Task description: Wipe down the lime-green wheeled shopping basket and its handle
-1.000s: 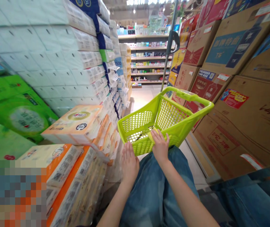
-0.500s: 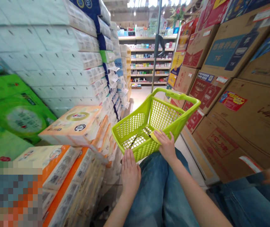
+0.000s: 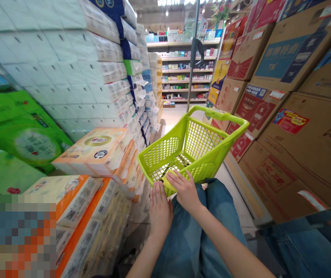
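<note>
A lime-green plastic shopping basket [image 3: 202,135] with lattice walls, a raised handle and slots in its floor stands tilted before my knees. My left hand [image 3: 160,206] holds its near left corner, straight fingers laid together over the rim. Just to the right, my right hand [image 3: 185,190] presses a yellow cleaning cloth [image 3: 169,177] onto the near rim, fingers bent over into the basket. Most of the cloth is covered by my fingers, so its full shape is hidden. Nothing lies in the part of the basket that shows.
Stacked tissue packs [image 3: 95,148] rise close on my left, with white rolls [image 3: 52,69] behind. Cardboard cartons [image 3: 295,150] wall off the right side. Ahead, a dark pole [image 3: 192,73] stands before lit shelves [image 3: 182,65]. Another person's jeans [image 3: 307,251] show at lower right.
My right hand has slid left along the near rim with the cloth, coming close to my left hand. My left hand stays at the corner. The other person's hand has mostly left view.
</note>
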### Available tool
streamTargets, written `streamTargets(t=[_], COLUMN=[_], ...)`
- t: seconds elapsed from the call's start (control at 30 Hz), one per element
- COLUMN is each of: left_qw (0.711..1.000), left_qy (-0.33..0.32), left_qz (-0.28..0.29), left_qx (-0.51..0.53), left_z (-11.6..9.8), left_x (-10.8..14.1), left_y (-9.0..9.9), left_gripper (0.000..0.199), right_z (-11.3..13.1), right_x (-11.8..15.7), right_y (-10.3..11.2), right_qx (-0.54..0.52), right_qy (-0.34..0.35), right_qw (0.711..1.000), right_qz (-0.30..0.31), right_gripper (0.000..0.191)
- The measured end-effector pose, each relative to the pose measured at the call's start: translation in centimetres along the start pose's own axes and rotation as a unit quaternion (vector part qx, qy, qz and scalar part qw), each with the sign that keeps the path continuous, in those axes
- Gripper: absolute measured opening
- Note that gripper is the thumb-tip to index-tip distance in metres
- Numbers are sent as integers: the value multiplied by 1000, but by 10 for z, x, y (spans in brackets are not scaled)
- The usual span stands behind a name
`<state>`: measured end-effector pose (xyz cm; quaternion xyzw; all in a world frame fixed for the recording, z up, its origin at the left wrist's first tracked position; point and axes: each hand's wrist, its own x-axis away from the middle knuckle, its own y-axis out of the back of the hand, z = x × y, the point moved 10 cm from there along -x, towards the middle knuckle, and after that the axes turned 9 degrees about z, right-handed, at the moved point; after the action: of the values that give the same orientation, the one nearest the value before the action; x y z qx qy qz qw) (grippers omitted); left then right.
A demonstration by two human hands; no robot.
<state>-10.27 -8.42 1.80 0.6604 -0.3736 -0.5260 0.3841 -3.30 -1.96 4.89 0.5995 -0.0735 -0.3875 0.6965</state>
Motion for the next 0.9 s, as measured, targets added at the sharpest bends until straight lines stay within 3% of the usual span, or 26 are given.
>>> streamTargets(t=[0.17, 0.27, 0.33, 0.4, 0.53, 0.63, 0.73, 0.9], left_qw=[1000, 1000, 1000, 1000, 1000, 1000, 1000, 1000], left_qy=[6, 3, 5, 10, 10, -1, -4, 0], left_qz=[8, 7, 4, -2, -17, -17, -8, 7], left_qx=[1, 3, 2, 2, 2, 0, 0, 4], left_z=[-1, -3, -3, -1, 1, 1, 1, -3], left_x=[-3, -5, -6, -7, -7, -6, -6, -8], left_y=[2, 1, -1, -2, -3, -1, 2, 1], left_gripper=[80, 82, 83, 84, 81, 79, 79, 85], right_z=[-85, -107, -98, -73, -7, 11, -19, -103], right_x=[4, 5, 4, 2, -7, -8, -7, 1], right_y=[42, 54, 49, 36, 2, -6, 7, 51], right_qx=[24, 41, 39, 27, 3, 3, 16, 41], right_qy=[-104, -157, -173, -165, -76, -13, 0, -135], right_qw=[993, 985, 981, 983, 996, 1000, 1000, 988], right_qz=[-40, -65, -72, -70, -37, -15, 2, -56], right_gripper=[75, 73, 71, 69, 61, 60, 67, 76])
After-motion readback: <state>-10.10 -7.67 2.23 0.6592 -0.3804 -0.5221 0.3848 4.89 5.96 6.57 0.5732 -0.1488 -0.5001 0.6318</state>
